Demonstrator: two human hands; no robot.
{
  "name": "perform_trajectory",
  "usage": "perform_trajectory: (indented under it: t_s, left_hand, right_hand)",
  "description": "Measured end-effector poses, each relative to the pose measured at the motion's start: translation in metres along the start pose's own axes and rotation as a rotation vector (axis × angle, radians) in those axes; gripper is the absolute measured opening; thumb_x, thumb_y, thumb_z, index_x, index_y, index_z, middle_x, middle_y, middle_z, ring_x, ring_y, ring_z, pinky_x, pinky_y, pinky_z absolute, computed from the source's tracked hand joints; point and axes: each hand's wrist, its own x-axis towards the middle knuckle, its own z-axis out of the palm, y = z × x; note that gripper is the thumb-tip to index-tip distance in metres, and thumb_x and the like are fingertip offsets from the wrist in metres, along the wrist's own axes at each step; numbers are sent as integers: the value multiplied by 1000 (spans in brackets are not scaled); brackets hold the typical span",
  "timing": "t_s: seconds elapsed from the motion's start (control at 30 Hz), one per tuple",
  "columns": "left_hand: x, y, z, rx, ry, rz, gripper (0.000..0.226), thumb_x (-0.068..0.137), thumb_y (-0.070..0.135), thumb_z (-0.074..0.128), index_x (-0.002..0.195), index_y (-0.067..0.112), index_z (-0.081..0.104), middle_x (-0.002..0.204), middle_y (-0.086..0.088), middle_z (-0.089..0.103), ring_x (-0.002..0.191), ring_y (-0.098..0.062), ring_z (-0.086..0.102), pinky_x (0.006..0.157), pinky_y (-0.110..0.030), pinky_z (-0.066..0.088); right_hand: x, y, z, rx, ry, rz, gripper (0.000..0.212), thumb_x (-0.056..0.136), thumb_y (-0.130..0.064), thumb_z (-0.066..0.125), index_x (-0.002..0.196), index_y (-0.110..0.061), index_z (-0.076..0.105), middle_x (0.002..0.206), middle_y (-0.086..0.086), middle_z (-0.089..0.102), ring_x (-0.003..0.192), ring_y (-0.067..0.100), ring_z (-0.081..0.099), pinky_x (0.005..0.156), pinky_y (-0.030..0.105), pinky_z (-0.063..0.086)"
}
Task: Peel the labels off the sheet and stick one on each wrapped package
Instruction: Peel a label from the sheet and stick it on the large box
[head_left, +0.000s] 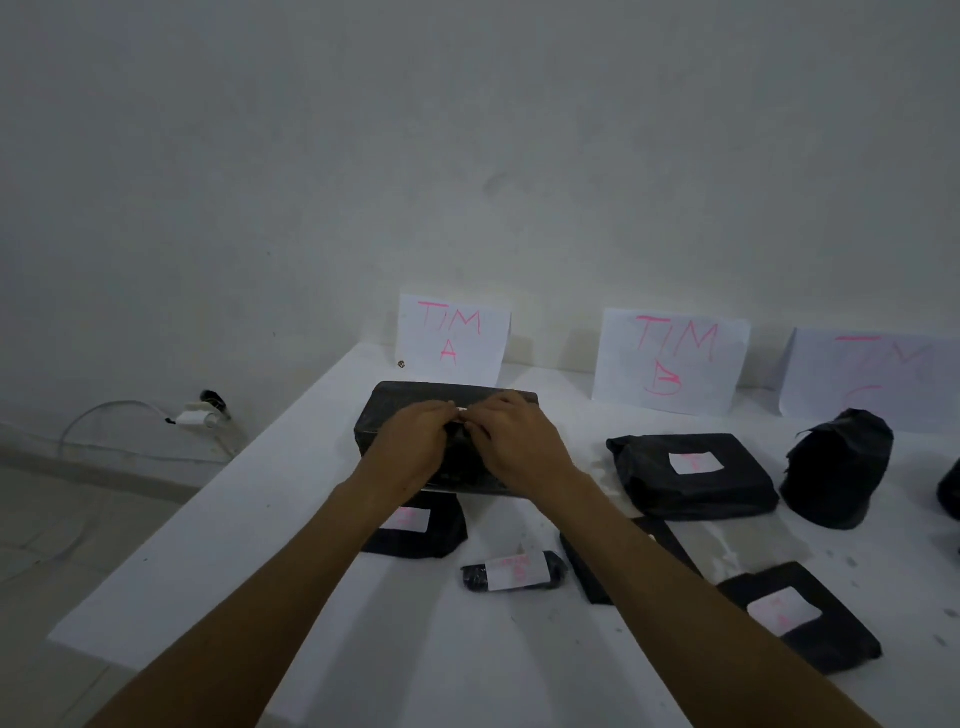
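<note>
A large black wrapped package (387, 410) lies at the back of the white table (249, 561), below the "TIM A" sign. Both my hands are on top of it. My left hand (410, 441) and my right hand (511, 436) meet fingertip to fingertip, and a small white sliver, apparently a label (462, 411), shows between them. The label's full shape is hidden by my fingers. Several other black packages carry white labels with pink writing: a flat one (426, 535) under my left forearm, a small roll (514, 570), a square one (693, 473) and another (800, 613) at front right.
Paper signs "TIM A" (452, 335), "TIM B" (670, 358) and a third (872, 374) lean on the wall. An upright black bundle (836, 467) without a visible label stands at right. A flat black package (587, 566) lies partly under my right forearm. A cable and plug (192, 415) lie on the floor left.
</note>
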Motion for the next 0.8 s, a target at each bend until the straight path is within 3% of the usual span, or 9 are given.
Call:
perform_trajectory:
  t_s: [0.1,0.2,0.37,0.53,0.63,0.8]
  left_hand:
    - [-15,-1,-8,45,-76,-23,54,93,30,38,142,11,51,147,-8,50,139,-23,43,118,-42,25]
    - [-23,-2,-12,160,-81,-58,70,87,47,28,147,15,43,153,-2,44,144,-18,35,120,-46,20]
    - [-21,1,-14,323,-129,-153,67,93,44,42,154,19,30,160,2,30,149,-17,23,121,-49,16]
    - [-20,14,-10,424,-170,-256,76,95,41,51,156,12,17,164,-5,17,152,-23,12,121,-53,10]
    - [-23,28,-3,421,-89,-262,71,94,34,53,152,4,26,160,-14,26,150,-27,19,122,-52,9]
    - [-36,62,20,352,68,-67,52,88,20,60,136,0,53,141,-18,55,136,-29,46,121,-52,18]
  right_hand:
    - [-15,12,-3,-59,-15,-24,46,100,-46,35,131,-25,62,131,-6,65,124,21,55,98,39,46]
    - [-21,20,-6,-114,-85,-14,52,100,-53,32,140,-27,52,144,-9,54,135,18,46,106,39,39]
    - [-24,18,-11,-187,-150,-14,56,99,-54,36,147,-26,42,153,-7,44,141,20,37,111,42,33]
    - [-33,21,-21,-192,-211,37,57,100,-53,37,152,-30,31,160,-8,30,146,20,29,117,46,27]
    - [-42,27,-37,-134,-234,38,56,101,-50,39,151,-26,34,161,-4,29,144,21,31,116,45,29]
    - [-72,45,-64,-27,-159,43,48,102,-40,48,146,-20,45,155,3,40,139,23,39,112,41,35]
